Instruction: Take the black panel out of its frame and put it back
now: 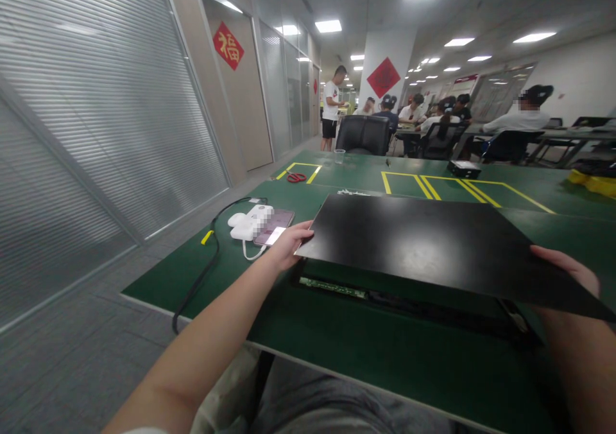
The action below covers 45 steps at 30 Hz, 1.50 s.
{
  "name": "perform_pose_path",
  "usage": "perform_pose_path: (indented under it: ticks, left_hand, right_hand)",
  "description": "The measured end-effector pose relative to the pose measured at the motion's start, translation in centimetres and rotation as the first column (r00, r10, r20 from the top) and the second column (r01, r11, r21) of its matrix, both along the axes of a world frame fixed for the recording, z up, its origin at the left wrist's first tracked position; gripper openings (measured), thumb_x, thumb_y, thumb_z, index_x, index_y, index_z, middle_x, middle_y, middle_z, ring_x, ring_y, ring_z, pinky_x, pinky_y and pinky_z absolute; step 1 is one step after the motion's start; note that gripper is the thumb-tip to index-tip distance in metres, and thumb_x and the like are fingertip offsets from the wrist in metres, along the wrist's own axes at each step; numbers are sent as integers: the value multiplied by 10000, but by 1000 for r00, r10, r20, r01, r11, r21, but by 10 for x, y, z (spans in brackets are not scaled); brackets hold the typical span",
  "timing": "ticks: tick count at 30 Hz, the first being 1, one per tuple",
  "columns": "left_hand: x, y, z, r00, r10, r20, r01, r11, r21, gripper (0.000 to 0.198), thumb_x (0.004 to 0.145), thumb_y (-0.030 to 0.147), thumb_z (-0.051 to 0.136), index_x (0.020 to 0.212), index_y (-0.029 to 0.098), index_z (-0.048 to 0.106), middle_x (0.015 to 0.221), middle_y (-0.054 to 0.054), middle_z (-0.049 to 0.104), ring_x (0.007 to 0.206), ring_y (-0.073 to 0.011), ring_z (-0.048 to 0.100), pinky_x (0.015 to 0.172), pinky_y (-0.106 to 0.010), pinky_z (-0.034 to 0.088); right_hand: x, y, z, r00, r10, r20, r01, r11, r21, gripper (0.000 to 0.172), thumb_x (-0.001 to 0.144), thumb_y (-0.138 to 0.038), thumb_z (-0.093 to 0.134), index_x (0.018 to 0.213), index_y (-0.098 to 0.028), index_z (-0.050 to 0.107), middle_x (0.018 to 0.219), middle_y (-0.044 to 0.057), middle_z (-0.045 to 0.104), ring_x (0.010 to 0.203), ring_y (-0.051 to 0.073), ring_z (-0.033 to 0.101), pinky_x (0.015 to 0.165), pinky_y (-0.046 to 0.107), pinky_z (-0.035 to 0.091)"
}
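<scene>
A large flat black panel (409, 241) is held above the green table (308, 328), tilted a little. My left hand (290, 244) grips its left edge, thumb on top and the other fingers mostly hidden below. At the right edge, my right hand (568, 273) holds the panel in the same way, with its lower part behind the panel. Beneath the panel, on the table, lies a dark frame with a green circuit strip (332, 287) showing at its near side.
Left of the panel are a phone (283, 219), a white device (250, 223) and a black cable (212, 264). Farther back sit red scissors (296, 178), a clear cup (339, 156), a black box (463, 168) and yellow tape outlines. Several people are in the background.
</scene>
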<state>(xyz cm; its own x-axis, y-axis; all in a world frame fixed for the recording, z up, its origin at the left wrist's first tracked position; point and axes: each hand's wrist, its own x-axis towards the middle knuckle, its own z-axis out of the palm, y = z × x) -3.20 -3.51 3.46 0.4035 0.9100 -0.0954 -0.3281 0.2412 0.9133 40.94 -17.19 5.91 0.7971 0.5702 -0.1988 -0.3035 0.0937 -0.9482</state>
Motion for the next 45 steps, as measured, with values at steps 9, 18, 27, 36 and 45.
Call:
perform_pose_path:
  ticks: [9,18,27,36,45]
  left_hand:
    - [-9,6,10,983,163,88,-169,984,64,451,661,162,645,1094,116,760,985,-74,796,807,-212,725,692,-283,559]
    - [-11,3,9,967,237,98,-251,953,172,534,626,214,709,1149,109,719,1035,-97,787,990,-281,721,863,-350,563]
    - [-3,-3,7,955,297,23,-297,943,151,473,532,207,788,996,135,732,931,-72,789,864,-244,733,720,-294,541]
    - [3,2,-10,974,202,-101,-193,977,90,456,503,111,774,951,139,697,876,-63,783,798,-213,729,680,-281,539]
    - [1,7,-21,969,138,-205,-121,988,92,402,556,110,775,947,145,694,883,-76,778,844,-231,735,764,-326,558]
  right_hand:
    - [-3,8,-3,883,426,-195,-461,867,-191,219,746,-97,547,889,-185,689,796,102,752,665,232,721,586,329,614]
    - [-4,13,-13,908,419,-10,-408,879,-247,302,827,-146,560,1122,-194,601,834,131,752,709,217,733,615,274,579]
    - [-1,15,-14,928,365,68,-328,891,-315,394,862,-208,564,1256,-195,567,769,109,748,686,201,731,626,252,570]
    - [0,12,-10,943,286,172,-196,891,-409,335,841,-225,627,1175,-192,616,692,63,713,618,171,694,583,233,539]
    - [-3,13,-8,931,282,233,-165,892,-421,200,846,-210,608,1045,-188,615,710,62,692,645,158,678,603,228,530]
